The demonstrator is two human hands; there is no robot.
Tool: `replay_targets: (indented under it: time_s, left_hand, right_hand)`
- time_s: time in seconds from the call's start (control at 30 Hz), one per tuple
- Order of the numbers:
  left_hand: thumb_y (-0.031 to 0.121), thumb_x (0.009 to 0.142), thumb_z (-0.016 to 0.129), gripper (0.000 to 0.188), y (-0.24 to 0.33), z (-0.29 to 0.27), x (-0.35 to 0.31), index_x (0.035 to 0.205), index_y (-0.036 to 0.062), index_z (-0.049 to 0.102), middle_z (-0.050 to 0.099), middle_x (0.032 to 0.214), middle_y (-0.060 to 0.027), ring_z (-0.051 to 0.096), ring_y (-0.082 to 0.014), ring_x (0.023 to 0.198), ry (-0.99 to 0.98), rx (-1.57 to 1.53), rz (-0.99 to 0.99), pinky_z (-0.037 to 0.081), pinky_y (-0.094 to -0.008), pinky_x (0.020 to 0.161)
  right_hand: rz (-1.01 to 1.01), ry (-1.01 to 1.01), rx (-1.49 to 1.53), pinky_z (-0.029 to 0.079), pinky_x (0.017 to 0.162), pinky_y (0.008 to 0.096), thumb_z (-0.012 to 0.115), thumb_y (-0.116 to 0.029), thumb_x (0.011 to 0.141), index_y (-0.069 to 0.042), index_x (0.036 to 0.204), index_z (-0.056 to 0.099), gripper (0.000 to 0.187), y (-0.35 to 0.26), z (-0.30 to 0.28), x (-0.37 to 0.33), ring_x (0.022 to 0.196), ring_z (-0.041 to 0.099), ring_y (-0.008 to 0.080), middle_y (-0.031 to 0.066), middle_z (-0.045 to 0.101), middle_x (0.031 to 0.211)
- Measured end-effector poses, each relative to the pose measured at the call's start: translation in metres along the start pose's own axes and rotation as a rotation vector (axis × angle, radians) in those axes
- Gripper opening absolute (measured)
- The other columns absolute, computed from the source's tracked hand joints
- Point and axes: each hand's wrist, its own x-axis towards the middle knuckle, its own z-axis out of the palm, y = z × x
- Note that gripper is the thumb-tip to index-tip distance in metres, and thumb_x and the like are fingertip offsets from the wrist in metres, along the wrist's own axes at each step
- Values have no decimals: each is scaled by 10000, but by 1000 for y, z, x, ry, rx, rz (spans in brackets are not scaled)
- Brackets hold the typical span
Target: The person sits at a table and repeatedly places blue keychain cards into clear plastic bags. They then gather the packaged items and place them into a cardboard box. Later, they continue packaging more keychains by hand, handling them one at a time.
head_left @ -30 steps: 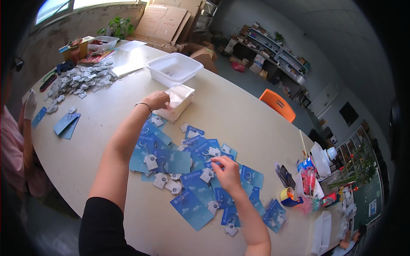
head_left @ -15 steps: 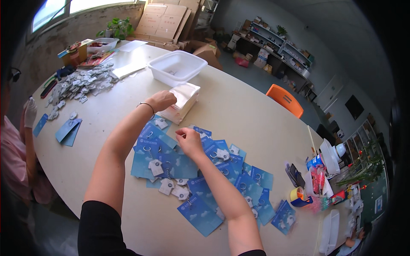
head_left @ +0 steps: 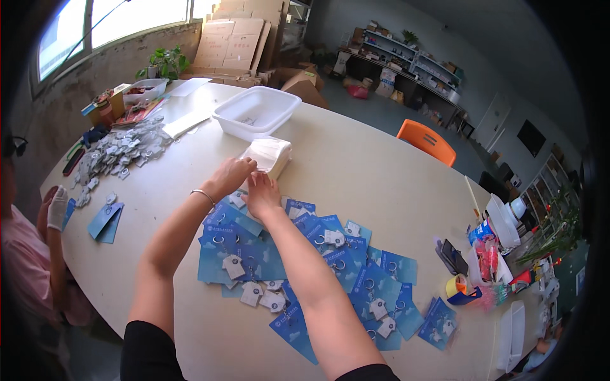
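Observation:
My left hand (head_left: pixel 232 176), a bracelet at its wrist, is closed at the near left edge of a pack of clear plastic bags (head_left: pixel 272 154), its fingertips pinching what looks like the film of a bag. Close beside it, my right hand (head_left: pixel 262 195) has its fingers stretched out toward the pack's near side, so its fingertips almost meet the left ones. Under and around my right forearm lie many blue cards (head_left: pixel 257 254), overlapping, with white shirt-shaped keychains (head_left: pixel 233 267) on metal rings. My right forearm hides some of them.
A white plastic tub (head_left: pixel 257 111) stands behind the pack. Grey keychains (head_left: pixel 130 149) are heaped at the left, near a folded blue card (head_left: pixel 107 222) and a co-worker's gloved hand (head_left: pixel 57 208). Tape (head_left: pixel 456 286), phones (head_left: pixel 452 256) and containers line the right side; an orange chair (head_left: pixel 427 143) stands beyond.
My left hand has drawn down and left from the pack's top. My right hand has moved up and left to meet it, its fingers opening from a pinch. The view has shifted slightly.

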Motion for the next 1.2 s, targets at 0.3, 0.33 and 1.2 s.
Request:
replay_targets:
  time_s: [0.3,0.33,1.2]
  left_hand:
    - [13,859,563,117,45,-137,-95,967,23,609,651,885,-139,655,-326,774,160,-52,-139,511,-413,672]
    - [30,865,577,107,52,-154,-100,965,21,614,654,876,-147,655,-329,772,200,-85,-181,509,-408,665]
    - [86,809,726,352,251,-121,-287,1130,-8,618,665,865,-44,611,-100,766,-700,-1768,-406,475,-240,696]
  right_hand:
    - [24,-56,50,224,1153,473,597,-361,917,-74,1402,460,580,2,-6,1,1418,276,280,136,381,1494]
    - [24,4,93,221,1155,475,594,-348,921,-68,1394,474,564,9,-6,-1,1427,263,281,142,382,1494]
    - [522,-285,1068,506,786,295,765,-38,764,81,1175,568,471,-8,-212,-448,800,666,145,85,705,784]
